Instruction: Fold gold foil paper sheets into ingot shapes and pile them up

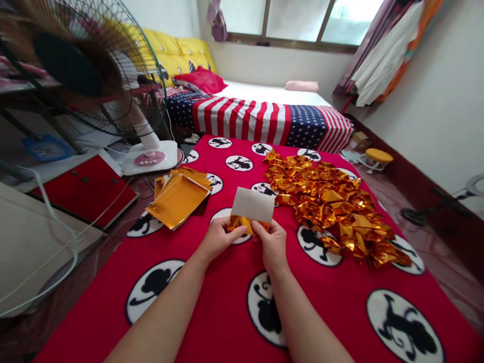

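Between my two hands is a sheet of gold foil paper, its plain white side facing me and its lower edge folded up to show a shiny gold strip. My left hand grips the left end of the fold, thumb laid along the gold. On the right, my right hand pinches the same fold with its thumb near the middle. A loose stack of flat gold foil sheets lies to the left. Over on the right spreads a large heap of folded gold foil pieces.
Everything lies on a red cloth with black figures in white circles. A standing fan is at the left, its blades blurred. Behind the cloth is a bed with a striped, starred cover. A yellow-topped stool stands at right.
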`<state>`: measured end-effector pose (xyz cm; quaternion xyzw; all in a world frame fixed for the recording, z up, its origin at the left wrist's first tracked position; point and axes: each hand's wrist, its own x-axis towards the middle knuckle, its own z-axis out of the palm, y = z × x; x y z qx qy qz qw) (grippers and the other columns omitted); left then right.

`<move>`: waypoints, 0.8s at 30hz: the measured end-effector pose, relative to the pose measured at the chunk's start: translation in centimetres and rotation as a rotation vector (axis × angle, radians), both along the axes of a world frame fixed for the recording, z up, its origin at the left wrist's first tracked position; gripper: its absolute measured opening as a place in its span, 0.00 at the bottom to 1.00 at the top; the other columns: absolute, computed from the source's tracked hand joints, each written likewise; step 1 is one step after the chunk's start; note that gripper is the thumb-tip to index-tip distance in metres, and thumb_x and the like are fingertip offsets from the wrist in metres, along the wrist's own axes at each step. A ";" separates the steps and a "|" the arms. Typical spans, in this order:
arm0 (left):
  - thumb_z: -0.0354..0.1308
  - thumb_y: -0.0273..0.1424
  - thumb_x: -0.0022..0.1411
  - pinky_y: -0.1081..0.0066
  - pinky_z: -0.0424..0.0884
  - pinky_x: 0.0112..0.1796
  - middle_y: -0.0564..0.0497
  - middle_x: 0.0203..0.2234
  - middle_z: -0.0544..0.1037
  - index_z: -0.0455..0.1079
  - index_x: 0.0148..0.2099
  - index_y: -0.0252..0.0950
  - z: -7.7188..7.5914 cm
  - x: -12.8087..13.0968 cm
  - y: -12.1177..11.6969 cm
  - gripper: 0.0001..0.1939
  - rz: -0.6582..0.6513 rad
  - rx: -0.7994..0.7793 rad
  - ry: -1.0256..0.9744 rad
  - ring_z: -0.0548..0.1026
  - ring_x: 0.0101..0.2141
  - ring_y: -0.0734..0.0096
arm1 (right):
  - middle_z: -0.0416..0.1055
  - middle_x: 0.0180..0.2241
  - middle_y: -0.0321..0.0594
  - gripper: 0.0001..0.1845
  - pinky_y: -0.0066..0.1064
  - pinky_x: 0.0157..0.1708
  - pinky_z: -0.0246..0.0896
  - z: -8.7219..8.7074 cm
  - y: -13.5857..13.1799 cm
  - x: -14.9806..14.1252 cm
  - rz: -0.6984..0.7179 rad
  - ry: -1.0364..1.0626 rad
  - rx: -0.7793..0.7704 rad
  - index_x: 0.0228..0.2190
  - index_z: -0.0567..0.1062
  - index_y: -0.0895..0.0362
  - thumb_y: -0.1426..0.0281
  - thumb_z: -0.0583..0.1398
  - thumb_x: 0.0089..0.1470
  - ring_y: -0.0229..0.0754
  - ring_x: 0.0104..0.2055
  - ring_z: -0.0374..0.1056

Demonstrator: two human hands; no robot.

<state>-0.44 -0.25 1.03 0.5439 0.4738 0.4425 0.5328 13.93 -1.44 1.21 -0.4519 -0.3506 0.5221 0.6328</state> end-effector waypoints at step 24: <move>0.61 0.42 0.54 0.76 0.51 0.20 0.56 0.14 0.64 0.68 0.21 0.32 -0.2 0.4 -0.1 0.19 0.065 0.014 0.073 0.58 0.18 0.80 | 0.60 0.18 0.25 0.17 0.23 0.17 0.43 -1.1 0.2 1.1 -0.097 0.003 0.062 0.30 0.70 0.58 0.61 0.69 0.47 0.28 0.17 0.48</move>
